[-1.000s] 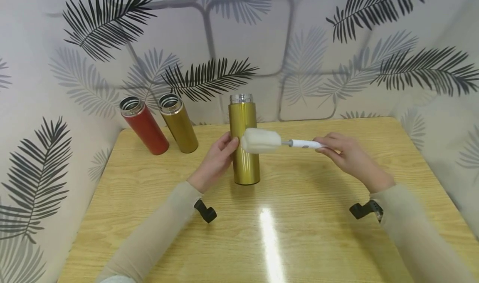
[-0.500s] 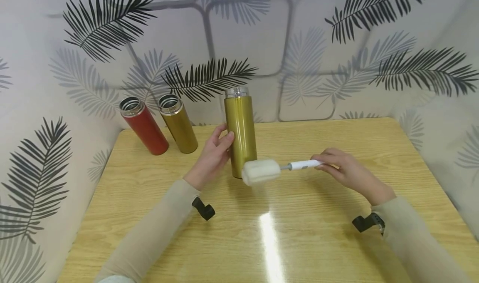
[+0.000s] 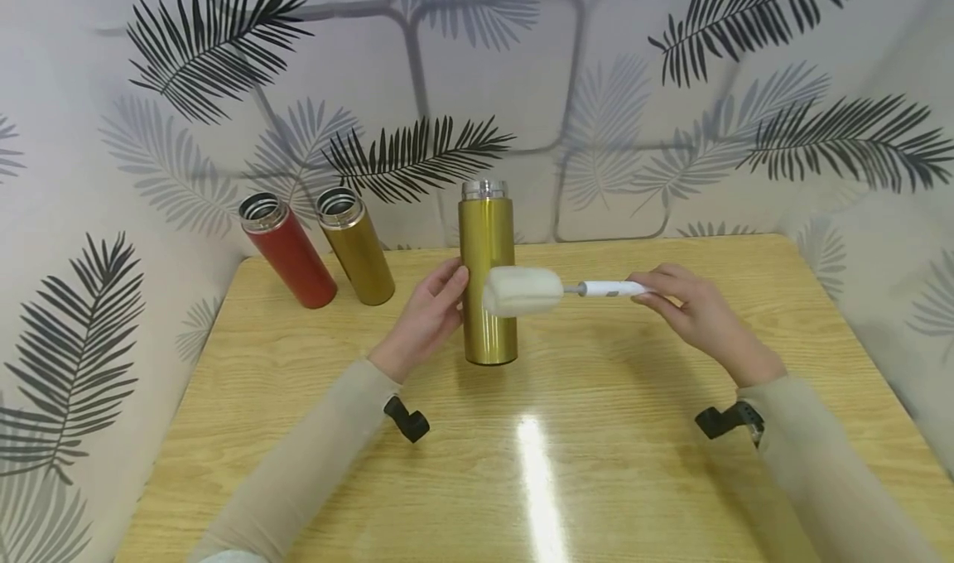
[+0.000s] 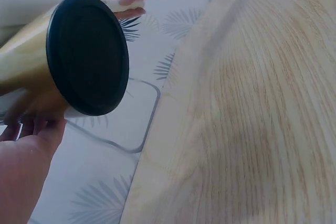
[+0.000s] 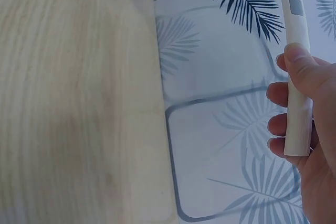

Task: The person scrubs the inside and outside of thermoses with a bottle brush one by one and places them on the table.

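My left hand [image 3: 425, 319] grips a tall gold thermos flask [image 3: 487, 236] by its left side. The flask is upright and lidless, with a bare steel neck; its dark round base shows in the left wrist view, lifted off the table. A sponge bottle brush [image 3: 524, 291] lies sideways across the front of the flask, its cream sponge head overlapping the middle of the flask. I cannot tell how firmly the sponge touches it. The right hand [image 3: 693, 310] holds the brush by its white handle [image 5: 295, 24], thumb along the top and fingers curled round it.
A red flask [image 3: 291, 257] and a shorter gold flask [image 3: 358, 252], both lidless, stand at the table's back left. The wooden table [image 3: 633, 480] meets a leaf-patterned wall [image 3: 492, 91] behind. Black cameras are strapped at both wrists.
The sponge head went down to the lower part of the flask and has come back up to the middle. The flask rose and leaned slightly left, then came down and straightened.
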The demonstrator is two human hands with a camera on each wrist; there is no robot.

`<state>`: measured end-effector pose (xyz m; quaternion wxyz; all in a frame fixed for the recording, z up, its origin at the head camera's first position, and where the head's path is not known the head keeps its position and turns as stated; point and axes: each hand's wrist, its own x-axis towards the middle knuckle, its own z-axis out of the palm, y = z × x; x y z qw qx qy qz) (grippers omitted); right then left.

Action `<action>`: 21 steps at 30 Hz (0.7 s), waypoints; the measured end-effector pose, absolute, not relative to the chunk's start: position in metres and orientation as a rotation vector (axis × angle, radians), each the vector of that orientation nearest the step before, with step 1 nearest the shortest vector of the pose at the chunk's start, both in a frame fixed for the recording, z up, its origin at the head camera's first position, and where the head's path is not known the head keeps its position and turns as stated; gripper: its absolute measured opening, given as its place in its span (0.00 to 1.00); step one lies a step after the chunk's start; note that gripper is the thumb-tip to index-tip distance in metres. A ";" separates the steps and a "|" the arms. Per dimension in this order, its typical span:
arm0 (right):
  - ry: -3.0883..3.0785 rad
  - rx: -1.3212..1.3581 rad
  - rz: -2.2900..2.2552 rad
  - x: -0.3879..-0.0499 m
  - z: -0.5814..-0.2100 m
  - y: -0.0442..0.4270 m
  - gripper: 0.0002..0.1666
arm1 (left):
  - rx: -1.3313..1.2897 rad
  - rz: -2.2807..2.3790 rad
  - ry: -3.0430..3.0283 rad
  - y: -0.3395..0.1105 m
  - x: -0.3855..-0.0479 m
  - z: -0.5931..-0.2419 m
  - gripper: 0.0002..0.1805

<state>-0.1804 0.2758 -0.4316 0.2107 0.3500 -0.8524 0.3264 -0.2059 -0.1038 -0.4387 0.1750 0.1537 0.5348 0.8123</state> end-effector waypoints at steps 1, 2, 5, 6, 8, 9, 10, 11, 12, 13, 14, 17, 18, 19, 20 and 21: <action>-2.365 0.958 0.905 -0.181 -0.429 0.275 0.23 | 0.431 2.293 1.512 -0.104 -0.205 -0.438 0.28; -2.361 0.946 0.903 -0.182 -0.427 0.275 0.24 | 0.430 2.280 1.516 -0.105 -0.205 -0.438 0.28; -2.348 0.929 0.896 -0.184 -0.422 0.274 0.21 | 0.448 2.251 1.513 -0.107 -0.205 -0.438 0.30; -2.343 0.928 0.896 -0.184 -0.420 0.274 0.21 | 0.458 2.242 1.517 -0.107 -0.205 -0.439 0.32; -2.340 0.924 0.891 -0.185 -0.417 0.274 0.20 | 0.480 2.220 1.528 -0.107 -0.205 -0.440 0.41; -2.341 0.919 0.888 -0.185 -0.415 0.274 0.20 | 0.486 2.208 1.537 -0.107 -0.205 -0.441 0.46; -2.344 0.909 0.881 -0.185 -0.413 0.274 0.21 | 0.489 2.195 1.549 -0.107 -0.205 -0.441 0.52; -2.348 0.895 0.872 -0.185 -0.411 0.274 0.22 | 0.490 2.180 1.565 -0.106 -0.205 -0.442 0.56; -2.354 0.880 0.863 -0.185 -0.409 0.275 0.24 | 0.488 2.168 1.580 -0.106 -0.205 -0.442 0.61; -2.358 0.863 0.849 -0.186 -0.408 0.275 0.25 | 0.486 2.158 1.591 -0.105 -0.205 -0.442 0.63; -2.364 0.843 0.837 -0.187 -0.406 0.275 0.25 | 0.482 2.154 1.597 -0.105 -0.205 -0.443 0.64; -2.364 0.784 0.800 -0.188 -0.401 0.276 0.26 | 0.470 2.147 1.614 -0.104 -0.205 -0.443 0.64; -2.359 0.775 0.794 -0.189 -0.400 0.276 0.26 | 0.472 2.144 1.618 -0.104 -0.206 -0.443 0.64; -2.353 0.773 0.785 -0.189 -0.400 0.276 0.25 | 0.474 2.139 1.620 -0.103 -0.206 -0.443 0.63; -2.349 0.776 0.779 -0.190 -0.399 0.276 0.24 | 0.480 2.132 1.623 -0.104 -0.207 -0.443 0.62; -2.344 0.785 0.774 -0.190 -0.400 0.276 0.24 | 0.485 2.124 1.628 -0.104 -0.207 -0.443 0.61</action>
